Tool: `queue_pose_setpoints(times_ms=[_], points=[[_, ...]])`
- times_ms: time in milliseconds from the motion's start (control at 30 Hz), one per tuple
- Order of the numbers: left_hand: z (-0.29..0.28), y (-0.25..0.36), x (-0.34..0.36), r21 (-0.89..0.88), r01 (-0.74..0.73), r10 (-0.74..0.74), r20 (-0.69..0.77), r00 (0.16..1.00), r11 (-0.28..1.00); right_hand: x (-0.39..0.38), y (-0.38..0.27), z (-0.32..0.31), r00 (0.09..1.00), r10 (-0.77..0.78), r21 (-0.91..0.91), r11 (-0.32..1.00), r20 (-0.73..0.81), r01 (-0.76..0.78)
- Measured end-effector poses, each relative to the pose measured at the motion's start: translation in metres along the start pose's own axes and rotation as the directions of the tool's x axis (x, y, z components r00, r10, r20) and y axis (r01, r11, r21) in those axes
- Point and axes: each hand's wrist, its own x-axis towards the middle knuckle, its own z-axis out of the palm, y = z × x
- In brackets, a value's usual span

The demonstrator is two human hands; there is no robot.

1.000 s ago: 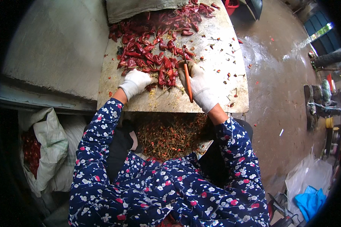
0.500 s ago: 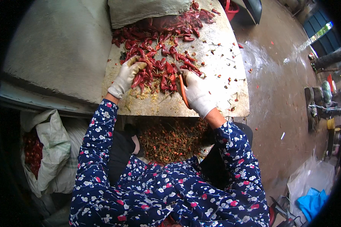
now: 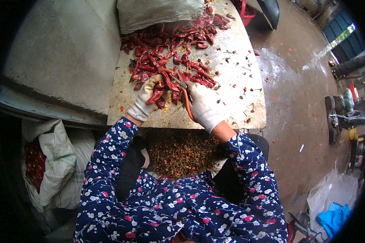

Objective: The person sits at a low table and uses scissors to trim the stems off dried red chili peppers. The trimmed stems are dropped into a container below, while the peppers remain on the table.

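My gloved left hand (image 3: 148,97) is closed around dried red chili peppers (image 3: 156,94), lifted just off the pale board (image 3: 239,106). In my gloved right hand (image 3: 204,102) is a pair of scissors (image 3: 187,101) with orange handles. Their metal blades point up and left, close to the peppers at my left fingertips. Whether the blades touch a pepper I cannot tell. Beyond both hands spreads a heap of dried red chilies (image 3: 150,56). Loose yellow seeds lie on the board under my hands.
A pale woven sack (image 3: 160,16) lies over the heap's far end. Cut stems and caps dot the board's right side. Below the board is a pile of stems (image 3: 182,154). An open sack of red chilies (image 3: 59,162) stands at left; a red basket (image 3: 247,16) sits far right.
My left hand has come nearer and to the right, lifting chilies from the heap. My right hand with the scissors has shifted slightly left and nearer.
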Motion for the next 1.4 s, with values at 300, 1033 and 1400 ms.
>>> queue_pose_setpoints(times_ms=[300, 1033, 1400], points=[[0.045, -0.012, -0.008, -0.334, 0.135, -0.154, -0.03, 0.988, 0.933, -0.001, -0.002, -0.003, 0.991, -0.107, 0.066, 0.992, -0.078, 0.112], [0.069, 0.018, -0.067, 0.692, -0.303, 0.525, -0.128, 0.841, 0.655, 0.01, 0.035, -0.009, 0.917, 0.397, 0.854, 0.489, -0.035, -0.179], [0.132, 0.398, -0.353, 0.072, 0.875, 0.878, 0.044, 0.477, -0.479, -0.001, 0.071, 0.023, 0.942, 0.328, 0.873, 0.435, 0.073, -0.219]])
